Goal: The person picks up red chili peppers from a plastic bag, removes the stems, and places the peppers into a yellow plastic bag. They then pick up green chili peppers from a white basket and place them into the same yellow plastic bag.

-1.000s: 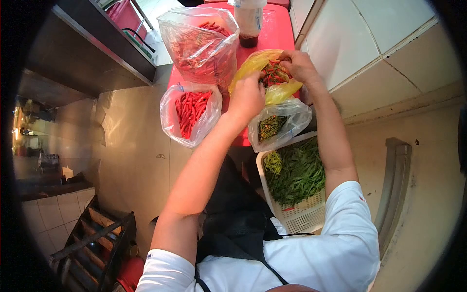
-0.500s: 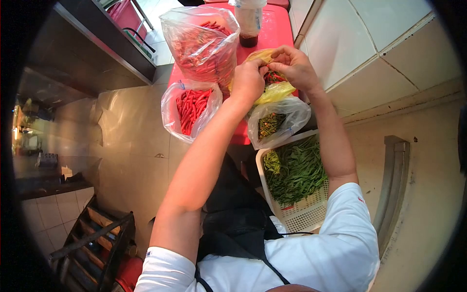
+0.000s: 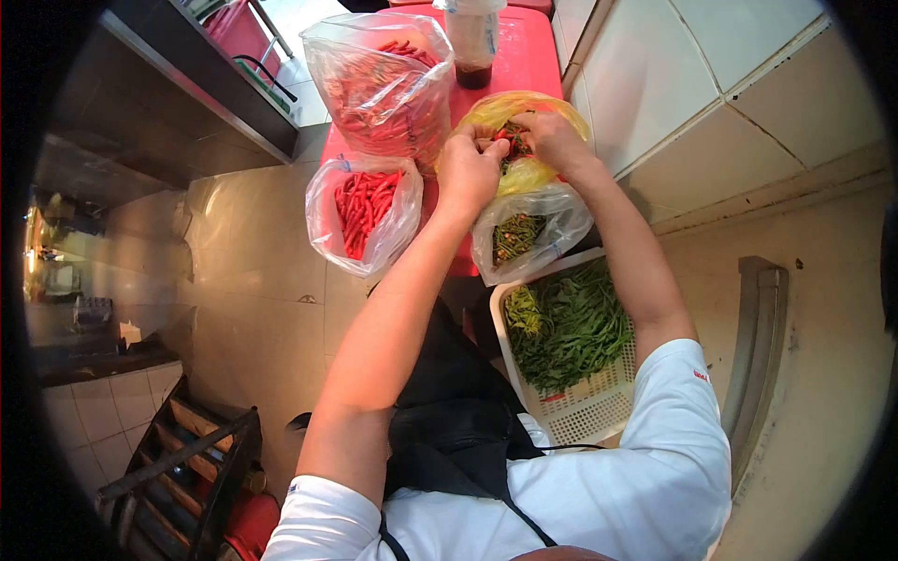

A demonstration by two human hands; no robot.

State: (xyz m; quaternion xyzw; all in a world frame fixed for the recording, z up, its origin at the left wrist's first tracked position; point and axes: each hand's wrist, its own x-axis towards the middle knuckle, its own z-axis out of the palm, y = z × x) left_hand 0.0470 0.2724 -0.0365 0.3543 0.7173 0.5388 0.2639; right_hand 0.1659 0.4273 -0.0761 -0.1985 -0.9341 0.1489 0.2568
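Red chilli (image 3: 504, 136) at two o'clock from nearer left hand (image 3: 470, 168), pinched in its grip (long axis unclear); right hand (image 3: 556, 142) at chilli's three o'clock, over yellow bag (image 3: 535, 175); its grip, can't tell.

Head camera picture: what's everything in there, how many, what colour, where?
table: 1, red, top middle
chilli bags: 2, clear, red inside, table's left
cup: 1, clear, dark liquid, table's back
yellow bag: 1, yellow, table's right
stem bag: 1, clear, green inside, near right
basket: 1, cream, by table's edge
leaves: uncountable, green, in basket
pink container: 1, pink, top left
floor: 1, brown, left
rack: 1, dark, lower left
wall tiles: several, white, upper right
metal bar: 1, grey, right
blurry things: uncountable, unclear, far left
apron: 1, black, lower middle
sleeves: 2, white, bottom
left hand: 1, bare, at yellow bag
right hand: 1, bare, at yellow bag
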